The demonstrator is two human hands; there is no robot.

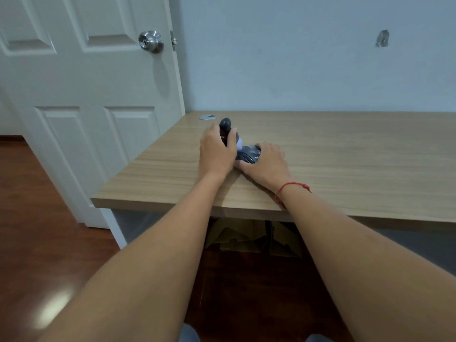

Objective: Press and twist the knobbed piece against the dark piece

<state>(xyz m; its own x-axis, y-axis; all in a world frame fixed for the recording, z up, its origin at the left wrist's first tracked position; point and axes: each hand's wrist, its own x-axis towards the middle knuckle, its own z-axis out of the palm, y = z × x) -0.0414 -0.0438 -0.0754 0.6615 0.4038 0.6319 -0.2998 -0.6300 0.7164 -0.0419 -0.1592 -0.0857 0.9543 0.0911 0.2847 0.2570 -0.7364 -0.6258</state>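
1. Two bare forearms stretch from the bottom edge toward a wooden desk point(345, 149), above a dark red-brown floor point(37, 218).
2. At far left stands a white panelled door point(86, 77) with a round metal knob point(151, 41).
3. Near the desk's back left corner lies a small silver disc point(207, 117).
4. Just in front of it, the left hand point(217, 154) curls its fingers around the upright dark handle point(225, 127) of a gadget.
5. That dark gadget point(248, 155) sits on the desk between both hands.
6. Right of it, the right hand point(267, 162) lies over the gadget's low base, fingers bent round it; a red string point(291, 187) circles the wrist.
7. Cardboard point(246, 235) shows under the desk.
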